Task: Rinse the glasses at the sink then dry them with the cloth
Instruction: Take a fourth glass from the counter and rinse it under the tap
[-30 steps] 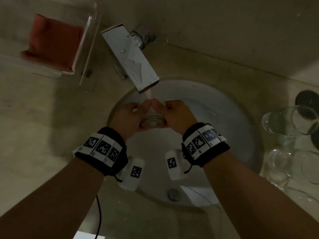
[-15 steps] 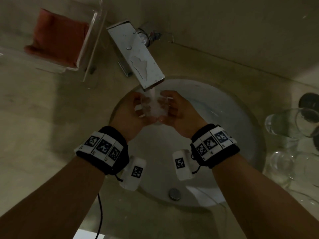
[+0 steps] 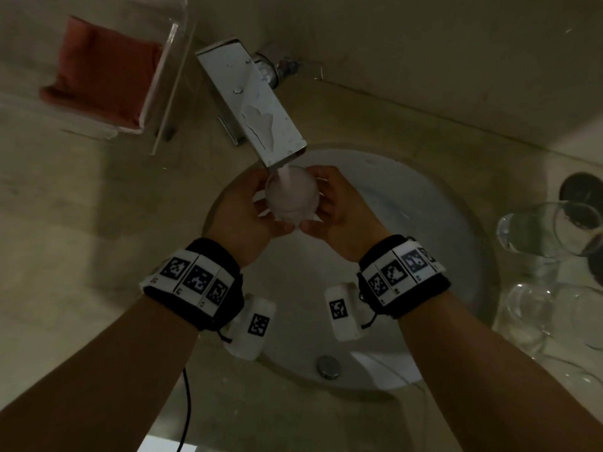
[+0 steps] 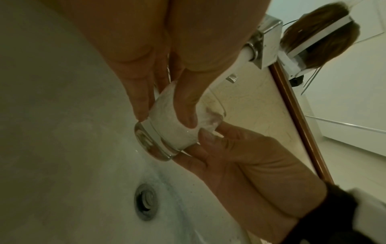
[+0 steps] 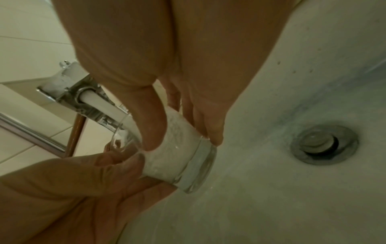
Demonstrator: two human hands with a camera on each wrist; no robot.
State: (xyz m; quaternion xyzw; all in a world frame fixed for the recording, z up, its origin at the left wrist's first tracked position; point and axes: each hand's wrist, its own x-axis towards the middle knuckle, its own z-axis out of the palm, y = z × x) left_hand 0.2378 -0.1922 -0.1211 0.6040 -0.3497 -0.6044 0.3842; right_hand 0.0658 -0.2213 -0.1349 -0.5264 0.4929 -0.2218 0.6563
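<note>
While water from the faucet [image 3: 251, 102] foams into the tumbler [image 3: 291, 199] held over the sink basin [image 3: 440, 223], the left hand [image 3: 243, 216] and right hand [image 3: 339, 210] both clasp its wet wall; that grip could slip, cracking glass on porcelain.

Bathroom, round basin [image 3: 456, 223], wall-mounted tap [image 3: 251, 102], tiled walls, mirror

Both hands hold a glass [image 5: 179, 158] full of foamy water: the right hand [image 5: 158, 66] from above, the left hand [image 5: 83, 181] from below, over the sink [image 5: 292, 198] near its drain [image 5: 324, 144].
</note>
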